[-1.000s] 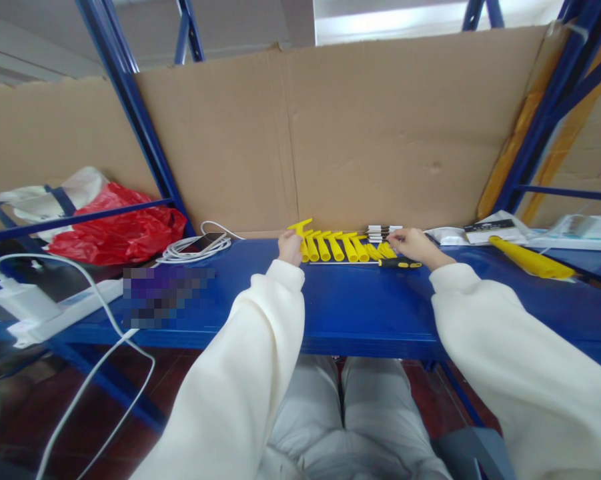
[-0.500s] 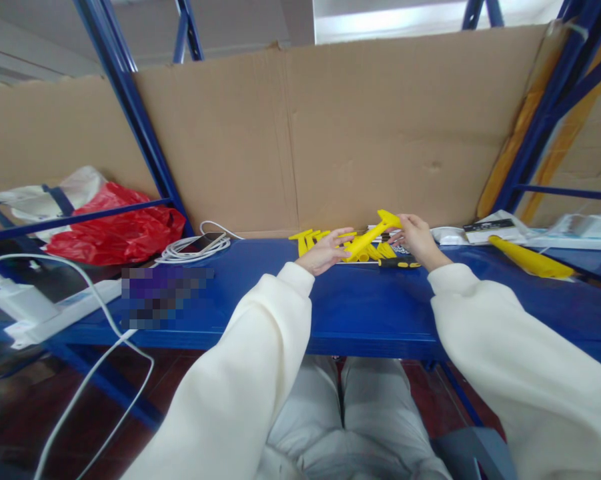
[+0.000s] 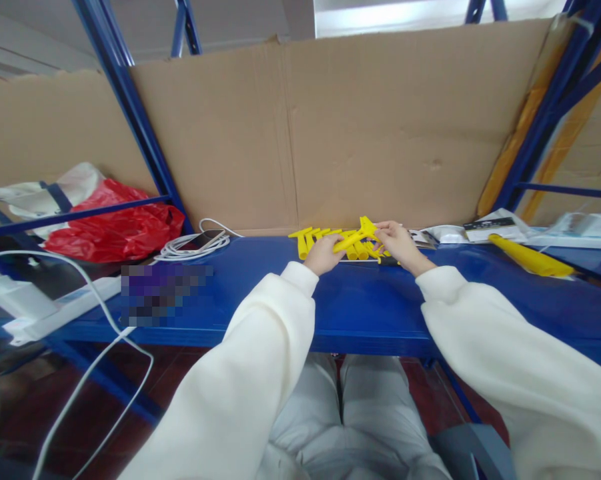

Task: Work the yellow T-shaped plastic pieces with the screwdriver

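Observation:
Near the back of the blue table, my left hand (image 3: 323, 254) is closed around the grip of a yellow T-shaped plastic handle (image 3: 356, 236). The handle is tilted, its flared head up and to the right. My right hand (image 3: 398, 245) pinches at the head end, where the fingers hide any smaller part. Behind and below lie several similar yellow handles (image 3: 303, 247) in a row. A black-and-yellow tool handle, seemingly a screwdriver (image 3: 389, 261), lies partly covered under my right hand.
A cardboard panel (image 3: 380, 127) stands along the back of the blue table (image 3: 370, 313). To the left are a coiled white cable (image 3: 193, 248), a red plastic bag (image 3: 115, 223) and a power strip (image 3: 65, 310). A larger yellow piece (image 3: 530, 257) and white packets (image 3: 495, 230) lie right.
My right hand has moved left, closer to my left hand. The yellow handle has shifted left, and my left fingers have closed further around its grip.

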Tool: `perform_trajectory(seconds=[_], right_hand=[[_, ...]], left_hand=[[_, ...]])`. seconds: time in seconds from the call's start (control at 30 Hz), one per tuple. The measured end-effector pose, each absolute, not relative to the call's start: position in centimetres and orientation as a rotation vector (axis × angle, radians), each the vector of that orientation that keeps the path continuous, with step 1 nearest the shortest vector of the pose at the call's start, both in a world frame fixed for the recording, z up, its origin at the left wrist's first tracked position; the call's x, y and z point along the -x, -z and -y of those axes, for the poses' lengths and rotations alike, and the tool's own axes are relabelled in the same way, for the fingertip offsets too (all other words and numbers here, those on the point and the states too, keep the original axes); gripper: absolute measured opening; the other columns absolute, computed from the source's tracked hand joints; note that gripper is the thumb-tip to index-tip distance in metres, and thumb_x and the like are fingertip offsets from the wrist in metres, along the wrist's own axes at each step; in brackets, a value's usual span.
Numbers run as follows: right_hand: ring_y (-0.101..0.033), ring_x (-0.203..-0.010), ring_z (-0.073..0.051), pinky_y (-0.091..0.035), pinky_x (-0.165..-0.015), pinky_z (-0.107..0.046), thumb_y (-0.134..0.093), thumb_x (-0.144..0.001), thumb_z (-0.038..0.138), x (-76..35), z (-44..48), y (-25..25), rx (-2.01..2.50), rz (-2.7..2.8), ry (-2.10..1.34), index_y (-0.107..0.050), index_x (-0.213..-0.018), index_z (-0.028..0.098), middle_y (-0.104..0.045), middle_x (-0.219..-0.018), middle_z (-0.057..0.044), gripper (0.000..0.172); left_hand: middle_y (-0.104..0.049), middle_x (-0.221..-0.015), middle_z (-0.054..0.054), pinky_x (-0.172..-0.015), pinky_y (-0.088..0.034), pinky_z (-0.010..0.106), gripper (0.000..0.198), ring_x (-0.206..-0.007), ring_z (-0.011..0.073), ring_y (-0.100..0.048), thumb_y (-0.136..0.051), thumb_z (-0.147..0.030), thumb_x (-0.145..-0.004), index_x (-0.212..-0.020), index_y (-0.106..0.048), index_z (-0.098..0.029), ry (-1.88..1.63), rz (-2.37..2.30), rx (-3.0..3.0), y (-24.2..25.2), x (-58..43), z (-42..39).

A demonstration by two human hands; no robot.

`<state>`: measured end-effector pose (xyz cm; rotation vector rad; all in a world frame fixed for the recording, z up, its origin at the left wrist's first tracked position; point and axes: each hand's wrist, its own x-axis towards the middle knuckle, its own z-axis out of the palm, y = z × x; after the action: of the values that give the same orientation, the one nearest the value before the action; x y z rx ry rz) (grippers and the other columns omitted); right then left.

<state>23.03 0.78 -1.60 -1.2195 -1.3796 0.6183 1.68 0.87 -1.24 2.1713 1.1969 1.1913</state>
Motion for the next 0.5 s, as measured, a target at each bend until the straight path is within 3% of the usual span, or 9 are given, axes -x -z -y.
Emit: perform_trajectory(seconds=[0.17,0.33,0.5], right_hand=[[-0.066,-0.059,-0.012,-0.049,-0.048,-0.018,-0.064,-0.091,0.022,-22.0,-0.2,1.6,1.16,1.527,-0.649,-0.062,-0.103,0.019,-0.075,-0.086,-0.005,0.013],[-0.071,-0.072,-0.014,-0.056,-0.059,-0.022,-0.06,-0.093,0.022,-21.5,0.2,1.7,1.11,1.749,-0.698,-0.07,-0.117,0.02,-0.077,-0.1,-0.006,0.026],[-0.073,-0.088,-0.019,-0.061,-0.07,-0.029,-0.063,-0.092,0.026,-21.5,0.1,1.8,1.122,1.842,-0.638,-0.076,-0.118,0.023,-0.078,-0.108,-0.007,0.029]], left_hand=[[-0.079,-0.108,0.009,-0.109,-0.049,0.038,0.02,-0.115,0.0292,-0.069,-0.078,-0.006,-0.075,-0.089,-0.077,-0.02,-1.293,-1.224,-2.148,1.8,-1.8,-1.3],[-0.079,-0.1,0.01,-0.104,-0.052,0.038,0.014,-0.106,0.028,-0.071,-0.082,-0.01,-0.076,-0.083,-0.074,-0.02,-1.359,-1.277,-2.134,1.9,-1.9,-1.4],[-0.077,-0.097,0.01,-0.103,-0.051,0.037,0.013,-0.105,0.0276,-0.071,-0.079,-0.011,-0.081,-0.075,-0.07,-0.019,-1.339,-1.266,-2.138,1.4,-1.7,-1.1]])
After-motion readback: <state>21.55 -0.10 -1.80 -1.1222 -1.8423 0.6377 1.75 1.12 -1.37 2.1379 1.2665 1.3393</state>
